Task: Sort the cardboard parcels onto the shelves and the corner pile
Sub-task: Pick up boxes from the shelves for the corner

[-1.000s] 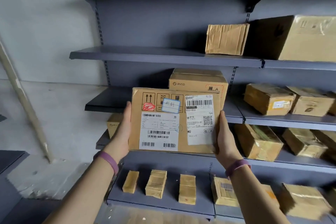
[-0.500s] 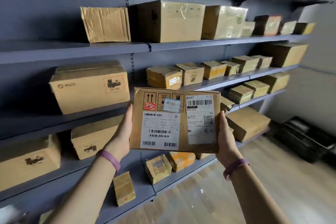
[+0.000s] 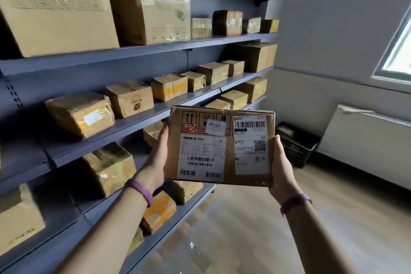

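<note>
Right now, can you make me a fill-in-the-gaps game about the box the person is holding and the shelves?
1. The left hand and the right hand grip a labelled parcel that carries ____ big white labels.
2. Each wrist wears a ____ band.
3. The scribble beside the arrows on the parcel is ____.
4. The shelves stand on the person's ____ side.

Missing words: two, purple, red, left.
</note>
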